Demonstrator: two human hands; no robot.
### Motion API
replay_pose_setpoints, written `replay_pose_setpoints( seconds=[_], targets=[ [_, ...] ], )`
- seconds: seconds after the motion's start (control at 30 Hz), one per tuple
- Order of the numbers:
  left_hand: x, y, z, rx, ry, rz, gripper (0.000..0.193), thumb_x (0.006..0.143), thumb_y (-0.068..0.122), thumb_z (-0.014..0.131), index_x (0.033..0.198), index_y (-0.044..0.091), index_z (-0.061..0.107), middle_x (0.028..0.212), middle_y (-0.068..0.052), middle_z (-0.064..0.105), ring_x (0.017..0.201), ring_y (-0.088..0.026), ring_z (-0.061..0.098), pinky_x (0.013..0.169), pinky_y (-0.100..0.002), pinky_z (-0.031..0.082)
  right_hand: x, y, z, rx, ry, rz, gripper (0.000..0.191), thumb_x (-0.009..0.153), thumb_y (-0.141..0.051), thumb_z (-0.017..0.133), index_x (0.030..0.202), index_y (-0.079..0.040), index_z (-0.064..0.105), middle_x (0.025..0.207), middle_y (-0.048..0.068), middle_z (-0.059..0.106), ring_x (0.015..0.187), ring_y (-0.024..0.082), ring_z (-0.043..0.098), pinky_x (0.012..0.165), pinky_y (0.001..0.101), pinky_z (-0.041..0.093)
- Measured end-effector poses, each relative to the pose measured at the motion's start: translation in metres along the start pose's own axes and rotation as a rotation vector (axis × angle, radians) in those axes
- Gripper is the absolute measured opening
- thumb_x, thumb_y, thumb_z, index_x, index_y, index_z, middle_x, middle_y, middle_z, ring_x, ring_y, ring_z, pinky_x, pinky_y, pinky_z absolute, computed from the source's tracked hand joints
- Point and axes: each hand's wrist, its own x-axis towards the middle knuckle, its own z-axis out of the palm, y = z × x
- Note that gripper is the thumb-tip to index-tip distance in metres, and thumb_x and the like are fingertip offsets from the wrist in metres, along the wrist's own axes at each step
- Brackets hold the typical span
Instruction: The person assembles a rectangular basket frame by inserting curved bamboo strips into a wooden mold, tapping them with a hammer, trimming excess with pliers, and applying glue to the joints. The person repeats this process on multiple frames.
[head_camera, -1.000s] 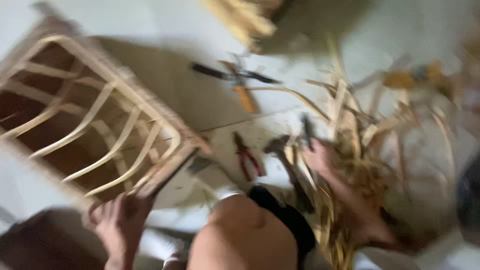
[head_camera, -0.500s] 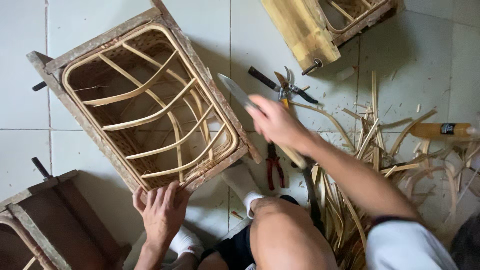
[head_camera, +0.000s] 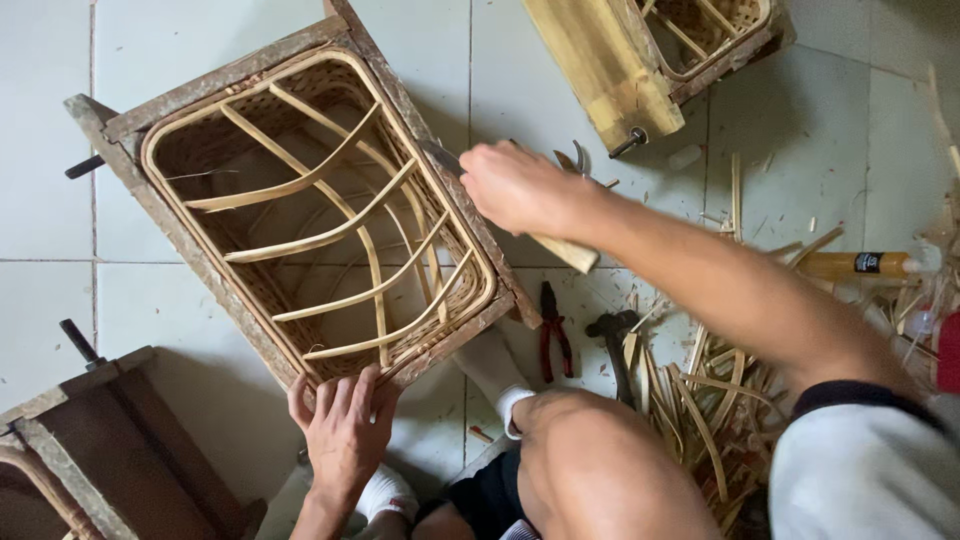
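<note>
The tiled floor (head_camera: 180, 300) is seen from above, and across the upper left and centre of the frame a wooden frame mould (head_camera: 300, 210) with a woven rattan basket (head_camera: 340, 240) set inside it is laid tilted, its open side turned up, seemingly so that the curved ribs can be reached. A second mould with basket (head_camera: 650, 50) is seen at the top right, a third dark frame (head_camera: 90, 440) at the lower left. A heap of rattan strips (head_camera: 700, 400) is spread at the lower right, close by the bent knee. The near corner of the mould is pressed by the left hand (head_camera: 345, 430), fingers spread flat over the edge, apparently to keep it steady; nothing is clasped there. The right hand (head_camera: 515, 185), just right of centre, is closed round the wooden handle of a knife (head_camera: 565, 250), the blade laid against the right rim of the mould. On the floor below it, red-handled pliers (head_camera: 553, 340) and a hammer (head_camera: 615, 345) are lying near, and an orange-handled tool (head_camera: 850, 265) is left at the right.
</note>
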Motion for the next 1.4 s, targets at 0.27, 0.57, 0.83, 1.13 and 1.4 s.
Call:
replay_pose_setpoints(
  seconds=[0.27,0.57,0.83,1.13,1.4],
  targets=[
    [0.000,-0.005,-0.002,-0.040,0.032,0.013,0.037,0.083,0.020,0.079,0.117,0.012,0.066,0.087,-0.001,0.063,0.089,-0.022,0.060,0.114,-0.052,0.032,0.028,-0.067,-0.055,-0.262,-0.289,0.098,0.021,0.091,0.005,0.058,0.090,0.013,0.077,0.079,0.023,0.077,0.060,0.024,0.073,0.052,0.0366,0.056],
    [0.000,-0.009,-0.005,-0.063,-0.040,-0.015,0.041,0.078,0.023,0.081,0.115,0.011,0.067,0.084,-0.003,0.061,0.088,-0.023,0.059,0.112,-0.053,0.034,0.021,-0.090,-0.052,-0.190,-0.189,0.257,0.009,0.093,0.002,0.057,0.100,0.005,0.062,0.073,0.021,0.066,0.055,0.028,0.069,0.047,0.0381,0.060],
    [0.012,-0.015,-0.014,-0.165,0.026,0.057,0.049,0.075,0.025,0.081,0.118,0.005,0.066,0.099,-0.010,0.068,0.099,-0.027,0.063,0.109,-0.057,0.036,-0.077,0.004,-0.035,0.052,0.331,-0.204,0.023,0.110,-0.017,0.049,0.117,0.001,0.060,0.072,0.015,0.061,0.057,0.022,0.059,0.048,0.0359,0.045],
    [0.067,-0.094,-0.025,-1.091,0.173,-0.881,0.049,0.099,0.013,0.069,0.145,0.002,0.057,0.137,-0.009,0.069,0.122,-0.017,0.066,0.101,-0.030,0.053,-0.137,0.175,0.160,-0.014,0.447,0.275,0.057,0.104,-0.030,0.051,0.157,-0.011,0.044,0.059,0.012,0.060,0.041,0.026,0.054,0.042,0.0436,0.045],
    [0.088,-0.113,-0.011,-1.171,0.126,-1.008,0.052,0.090,0.017,0.076,0.139,0.002,0.065,0.124,-0.007,0.072,0.110,-0.016,0.069,0.085,-0.035,0.057,-0.152,0.235,0.252,0.085,0.322,0.457,0.072,0.096,-0.037,0.062,0.160,-0.014,0.037,0.086,0.021,0.071,0.071,0.041,0.069,0.066,0.0504,0.056]
  ],
)
